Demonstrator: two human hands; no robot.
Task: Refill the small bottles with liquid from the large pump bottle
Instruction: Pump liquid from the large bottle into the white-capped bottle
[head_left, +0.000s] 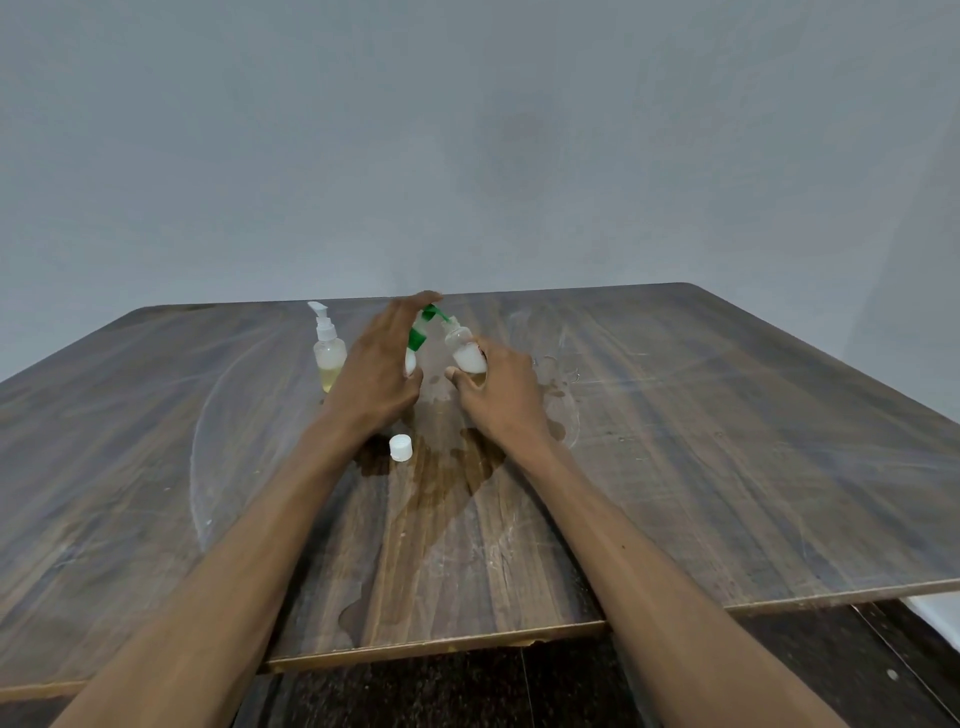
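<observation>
My left hand (376, 371) grips a bottle with a green pump head (420, 332), its fingertips resting on top of the pump. The green nozzle points right at the open mouth of a small clear bottle (464, 349) holding white liquid. My right hand (501, 395) is wrapped around that small bottle and tilts it toward the nozzle. A second small pump bottle (329, 351) with a white pump and yellowish liquid stands upright just left of my left hand. A loose white cap (400, 447) lies on the table between my wrists.
The wooden table (727, 467) carries a wet spill (447, 478) running from under my hands toward the front edge. More droplets lie to the right of my right hand. A grey wall stands behind the table's far edge.
</observation>
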